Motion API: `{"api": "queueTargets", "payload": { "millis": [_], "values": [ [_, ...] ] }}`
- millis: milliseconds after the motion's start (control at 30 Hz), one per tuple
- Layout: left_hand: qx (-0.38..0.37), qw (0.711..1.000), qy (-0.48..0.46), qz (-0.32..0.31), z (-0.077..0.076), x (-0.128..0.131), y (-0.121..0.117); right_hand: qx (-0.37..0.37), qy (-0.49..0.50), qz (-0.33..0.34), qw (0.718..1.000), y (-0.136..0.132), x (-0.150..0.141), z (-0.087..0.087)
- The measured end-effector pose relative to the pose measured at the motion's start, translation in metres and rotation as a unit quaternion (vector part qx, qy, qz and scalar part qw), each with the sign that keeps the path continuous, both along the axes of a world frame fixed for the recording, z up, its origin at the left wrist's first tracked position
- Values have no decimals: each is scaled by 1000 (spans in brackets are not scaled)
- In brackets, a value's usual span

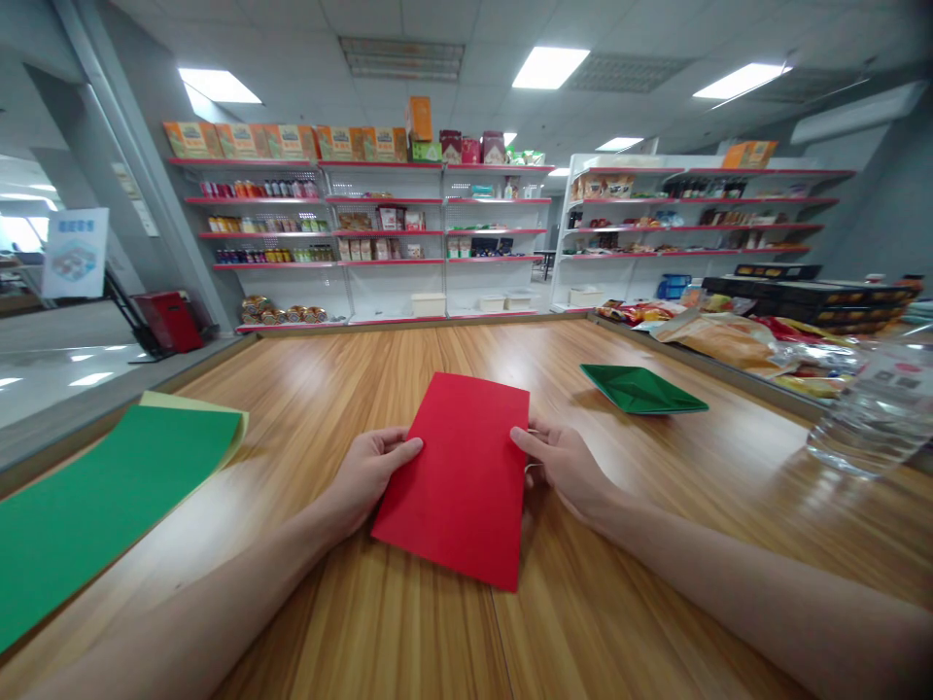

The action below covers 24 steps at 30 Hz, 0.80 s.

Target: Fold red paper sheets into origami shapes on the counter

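Observation:
A red sheet of paper point(459, 486), apparently folded, is held up slightly tilted over the wooden table between both hands. My left hand point(375, 472) pinches its left edge, thumb on the front face and fingers behind. On the opposite edge, my right hand point(558, 462) grips it the same way, with the fingers partly hidden behind the paper. To the right and farther back lies a folded green paper piece point(645, 389) with creases across it. Green sheets of paper point(123, 496), with a yellowish one beneath, lie at the left.
The wooden table point(350, 379) spreads under my arms. A clear water bottle point(875, 408) stands at the right edge. Snack packets point(736, 340) and black boxes point(809, 301) are piled beyond that side. Stocked shelves point(386, 233) line the back.

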<state>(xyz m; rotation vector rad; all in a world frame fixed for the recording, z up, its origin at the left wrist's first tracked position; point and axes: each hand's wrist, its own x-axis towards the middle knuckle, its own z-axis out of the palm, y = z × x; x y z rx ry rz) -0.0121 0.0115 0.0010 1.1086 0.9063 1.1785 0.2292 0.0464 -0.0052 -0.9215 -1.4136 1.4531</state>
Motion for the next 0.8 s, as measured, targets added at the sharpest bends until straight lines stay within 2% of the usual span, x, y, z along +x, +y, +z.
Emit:
{"api": "queueTargets", "payload": {
  "millis": [67,133,267,433,533,633,733,800],
  "values": [
    [12,999,-36,36,-1,1,0,0,-21,57,998,-3,-1,0],
    [17,997,-53,53,-2,3,0,10,-47,79,996,-7,-3,0],
    [14,998,3,63,-5,4,0,28,-40,34,998,-9,-5,1],
    [66,990,83,98,-8,3,-2,23,22,29,999,-7,-4,2],
    [63,994,46,77,-8,2,-1,5,48,40,998,-7,-3,0],
    [35,998,-45,29,-6,1,-1,-27,81,43,995,-6,-2,0],
    [6,992,-122,-29,-2,4,-6,-37,112,47,992,-6,-3,2],
    [-9,986,-153,-58,1,7,-11,-39,126,72,989,-9,-3,4]
  ]
}}
